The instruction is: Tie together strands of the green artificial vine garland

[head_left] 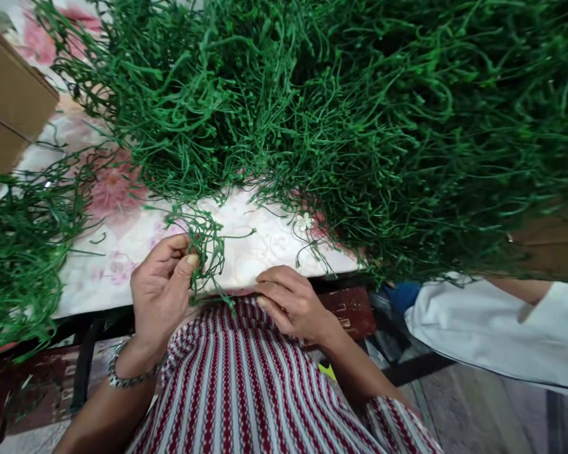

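Note:
My left hand [163,284], with a bracelet at the wrist, pinches a small bunch of green artificial stems [211,243] between thumb and fingers. The stems spread to the right and droop over the table's front edge. My right hand [288,299] is at that edge, thumb and fingers pressed together. Whatever may be between its fingertips is too small or hidden to make out. Beyond both hands lies a large heap of green stems [284,107], thin and tangled. A small white flower [305,222] rests close to the heap's near side.
Another pile of green stems [23,252] lies at the left. A floral tablecloth [118,252] covers the table. One cardboard box [14,94] stands at the upper left, and brown cardboard [553,243] shows at the right. A person in white clothing [492,328] sits close on the right.

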### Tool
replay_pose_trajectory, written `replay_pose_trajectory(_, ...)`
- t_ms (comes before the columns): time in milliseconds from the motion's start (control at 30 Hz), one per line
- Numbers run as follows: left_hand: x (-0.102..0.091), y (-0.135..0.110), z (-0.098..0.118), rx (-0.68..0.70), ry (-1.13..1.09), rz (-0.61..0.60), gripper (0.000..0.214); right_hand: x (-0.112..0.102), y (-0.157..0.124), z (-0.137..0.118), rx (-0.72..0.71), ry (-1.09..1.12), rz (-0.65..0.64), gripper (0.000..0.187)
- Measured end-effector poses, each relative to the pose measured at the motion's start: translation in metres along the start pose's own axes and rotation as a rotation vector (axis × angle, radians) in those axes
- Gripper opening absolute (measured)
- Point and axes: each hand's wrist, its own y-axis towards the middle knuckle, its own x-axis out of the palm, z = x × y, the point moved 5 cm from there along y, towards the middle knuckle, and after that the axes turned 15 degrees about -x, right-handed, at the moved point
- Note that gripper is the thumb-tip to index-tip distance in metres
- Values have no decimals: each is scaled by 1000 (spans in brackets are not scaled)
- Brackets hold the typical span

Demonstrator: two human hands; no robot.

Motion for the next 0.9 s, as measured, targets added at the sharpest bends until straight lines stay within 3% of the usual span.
replay_pose_trajectory(167, 4, 2, -2, -14, 121, -11, 17, -20, -28, 25, 188, -228, 92, 20)
replay_pose_trajectory(300, 19, -1, 5, 107, 166, -165, 5, -41, -41, 41, 324, -429, 111, 19)
replay_pose_trajectory(400, 27, -4, 13, 202, 206, -260, 5, -49, -30, 37, 309, -503, 157, 17)
replay_pose_trajectory(533, 27, -7, 16, 219, 221, -305, 8, -47, 4, 20, 210, -210, 257, 19)
replay_pose_trajectory(633, 25, -8, 11, 152, 170, -331, 6, -37, 33, 12, 113, 11, 239, 21)
replay_pose_trajectory(767, 22, -9, 5, 90, 107, -365, 8, -23, 56, 12, 53, 120, 188, 22)
replay_pose_trajectory(900, 23, -9, 4, 135, 76, -401, 5, -15, 61, 14, 24, 110, 114, 19)
